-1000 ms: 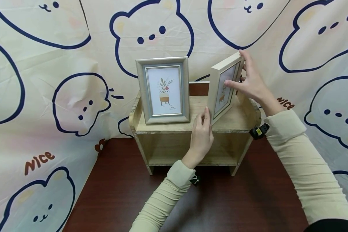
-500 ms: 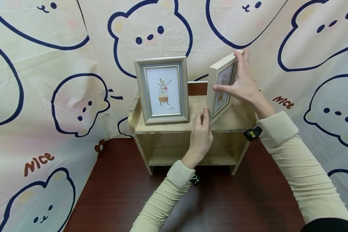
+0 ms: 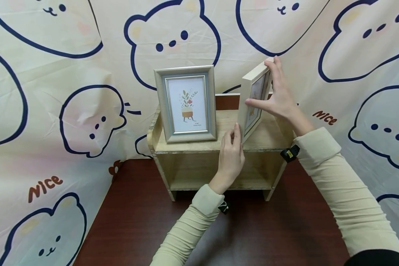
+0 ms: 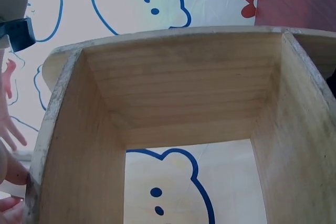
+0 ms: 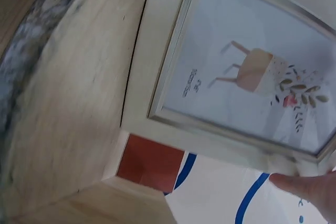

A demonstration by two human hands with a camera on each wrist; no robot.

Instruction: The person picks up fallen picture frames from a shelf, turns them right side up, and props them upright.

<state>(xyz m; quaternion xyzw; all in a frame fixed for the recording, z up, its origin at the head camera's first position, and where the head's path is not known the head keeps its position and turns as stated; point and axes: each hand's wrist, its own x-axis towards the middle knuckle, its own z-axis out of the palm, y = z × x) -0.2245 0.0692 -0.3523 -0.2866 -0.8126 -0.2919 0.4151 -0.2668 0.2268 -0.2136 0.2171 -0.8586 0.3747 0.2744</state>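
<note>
A cream picture frame (image 3: 254,99) with a plant print stands angled on the right part of the wooden shelf's top board; its front fills much of the right wrist view. My right hand (image 3: 280,96) grips its upper part, thumb across the front toward the near edge and fingers over the far top corner. At the lower near corner, my left hand (image 3: 231,159) holds the same frame by its fingertips. Only a bit of the left hand shows along the edge of the left wrist view. A grey-gold framed print (image 3: 187,105) stands upright to the left, facing forward.
The small wooden shelf (image 3: 199,147) has raised sides and an open lower compartment (image 4: 194,87). It stands on a dark red-brown table (image 3: 126,221). Behind hangs a cloth (image 3: 96,62) printed with cartoon bears.
My right hand has shifted left, its thumb moving across to the frame's near edge. The cream frame has turned a little more edge-on. My left hand has stayed almost still.
</note>
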